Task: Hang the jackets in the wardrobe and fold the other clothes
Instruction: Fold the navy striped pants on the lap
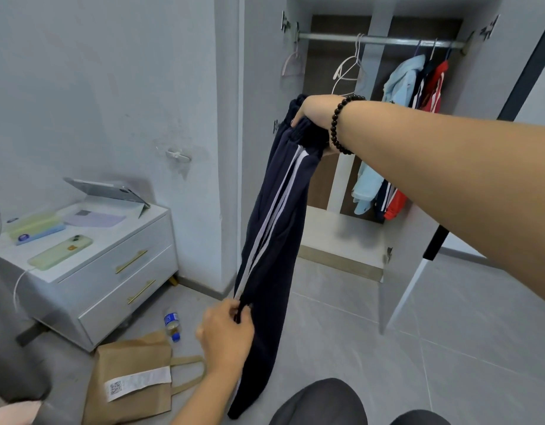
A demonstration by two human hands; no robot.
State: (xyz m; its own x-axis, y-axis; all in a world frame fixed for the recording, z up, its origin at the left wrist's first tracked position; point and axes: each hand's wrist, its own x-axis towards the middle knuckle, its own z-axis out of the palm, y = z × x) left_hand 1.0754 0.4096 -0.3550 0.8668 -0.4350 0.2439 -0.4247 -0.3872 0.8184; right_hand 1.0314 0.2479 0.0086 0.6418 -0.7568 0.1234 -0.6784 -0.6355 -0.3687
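Your right hand (pixel 314 113) grips the navy trousers' (pixel 274 228) waistband, your left hand (pixel 226 331) pinches the striped seam, before the open wardrobe (pixel 341 240).

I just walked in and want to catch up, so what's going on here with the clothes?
A person is holding up dark navy track pants in front of an open wardrobe. The right hand grips the waistband, and the left hand pinches the side seam lower down. Three jackets already hang on the rail, beside empty hangers.
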